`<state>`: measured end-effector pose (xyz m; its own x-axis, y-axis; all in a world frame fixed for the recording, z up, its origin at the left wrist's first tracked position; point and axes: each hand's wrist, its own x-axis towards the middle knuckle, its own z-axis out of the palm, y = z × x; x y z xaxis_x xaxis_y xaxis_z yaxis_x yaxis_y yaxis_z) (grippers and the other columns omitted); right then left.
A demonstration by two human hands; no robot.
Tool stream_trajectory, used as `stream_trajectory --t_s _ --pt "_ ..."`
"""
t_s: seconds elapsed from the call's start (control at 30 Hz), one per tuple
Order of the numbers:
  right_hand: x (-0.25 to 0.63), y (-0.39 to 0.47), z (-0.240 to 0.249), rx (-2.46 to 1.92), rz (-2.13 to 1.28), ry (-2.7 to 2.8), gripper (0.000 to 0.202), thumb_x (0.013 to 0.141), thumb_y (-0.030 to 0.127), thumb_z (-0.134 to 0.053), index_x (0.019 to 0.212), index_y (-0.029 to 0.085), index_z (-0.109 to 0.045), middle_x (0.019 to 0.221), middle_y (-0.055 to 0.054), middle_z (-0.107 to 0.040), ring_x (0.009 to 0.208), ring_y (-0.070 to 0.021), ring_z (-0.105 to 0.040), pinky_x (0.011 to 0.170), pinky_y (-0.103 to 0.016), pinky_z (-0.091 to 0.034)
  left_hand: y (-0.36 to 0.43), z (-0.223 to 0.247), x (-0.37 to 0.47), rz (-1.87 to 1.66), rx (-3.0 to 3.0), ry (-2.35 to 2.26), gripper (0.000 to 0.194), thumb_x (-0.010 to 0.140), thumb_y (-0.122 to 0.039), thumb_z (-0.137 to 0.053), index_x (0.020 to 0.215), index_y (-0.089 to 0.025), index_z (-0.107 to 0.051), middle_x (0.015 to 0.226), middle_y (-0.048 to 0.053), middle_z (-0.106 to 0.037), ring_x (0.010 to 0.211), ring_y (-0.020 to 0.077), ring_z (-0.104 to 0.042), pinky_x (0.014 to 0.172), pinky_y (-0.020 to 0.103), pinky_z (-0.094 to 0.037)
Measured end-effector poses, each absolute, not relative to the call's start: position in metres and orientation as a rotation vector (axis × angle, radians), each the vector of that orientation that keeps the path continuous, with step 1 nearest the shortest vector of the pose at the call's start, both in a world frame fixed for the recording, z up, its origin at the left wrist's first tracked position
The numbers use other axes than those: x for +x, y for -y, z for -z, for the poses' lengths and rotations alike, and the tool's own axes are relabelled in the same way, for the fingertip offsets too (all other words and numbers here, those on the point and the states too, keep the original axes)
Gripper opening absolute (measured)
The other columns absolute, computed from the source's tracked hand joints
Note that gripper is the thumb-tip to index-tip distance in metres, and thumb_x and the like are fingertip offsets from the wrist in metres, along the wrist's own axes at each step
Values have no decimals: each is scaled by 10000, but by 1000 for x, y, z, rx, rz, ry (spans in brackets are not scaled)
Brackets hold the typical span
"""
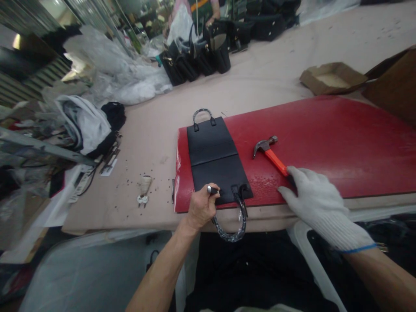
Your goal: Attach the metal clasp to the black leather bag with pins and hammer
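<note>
A black leather bag panel [214, 151] lies flat on a red board [312, 138], with a crease across its middle. One plastic-wrapped handle [202, 112] is fixed at its far end. A second wrapped handle [232, 236] hangs over the table's near edge. My bare left hand [203, 207] grips a short punch-like tool [212, 190] with a metal top, at the panel's near edge by that handle. In a white knit glove, my right hand [312, 195] is closed around the dark grip of a claw hammer [275, 161]. The hammer's head rests on or just above the board.
Black handbags [198, 56] stand at the table's far side, near another person [204, 11]. An open cardboard box [334, 78] is at the right. Left of the board lie a small tagged metal item [143, 197] and scattered dark bits. Plastic wrap [107, 65] is heaped at the left.
</note>
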<state>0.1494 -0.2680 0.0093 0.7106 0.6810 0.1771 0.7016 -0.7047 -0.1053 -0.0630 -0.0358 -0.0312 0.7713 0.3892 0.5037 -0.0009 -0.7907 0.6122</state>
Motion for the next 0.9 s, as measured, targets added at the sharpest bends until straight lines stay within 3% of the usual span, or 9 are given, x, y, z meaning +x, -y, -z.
stream_trajectory --t_s 0.17,0.37,0.5,0.6,0.73,0.9 --pt "155 261 -19 -2980 -174 1037 476 942 338 -456 1353 121 -562 1038 -210 -666 834 -371 -677 615 -429 -475 35 31 -58 -855 2382 -238 140 1015 -229 -496 1056 -202 -628 926 72 -749 835 200 -752 765 286 -593" --pt "165 255 -26 -2712 -377 719 473 836 231 -503 1280 104 -608 858 -150 -669 743 -310 -667 653 -415 -481 35 34 -56 -873 2306 -268 133 991 -208 -506 1063 -218 -617 916 71 -752 838 210 -760 748 292 -598" --pt "152 255 -57 -2405 -509 628 354 905 383 -448 1118 155 -615 616 8 -510 515 -192 -529 483 -311 -429 36 35 -55 -888 2261 -269 132 972 -174 -517 1046 -224 -614 891 59 -743 801 204 -753 736 290 -600" --pt "124 254 -97 -1929 -736 480 400 925 570 -503 1089 211 -570 602 80 -406 425 -120 -397 403 -242 -345 37 37 -54 -868 2231 -289 142 964 -144 -518 1035 -216 -617 893 49 -735 795 191 -746 733 278 -594" --pt "95 253 -127 -1868 -732 733 432 960 629 -498 1082 224 -587 656 29 -542 516 -163 -545 440 -266 -416 37 39 -53 -853 2201 -315 156 959 -119 -522 1047 -209 -615 911 43 -737 820 178 -745 756 262 -588" --pt "85 248 -129 -2165 -380 1287 300 983 461 -471 808 243 -579 679 -27 -651 579 -198 -618 542 -312 -445 38 39 -52 -904 2208 -304 160 938 -103 -526 1026 -207 -611 875 38 -740 770 177 -745 717 253 -587"
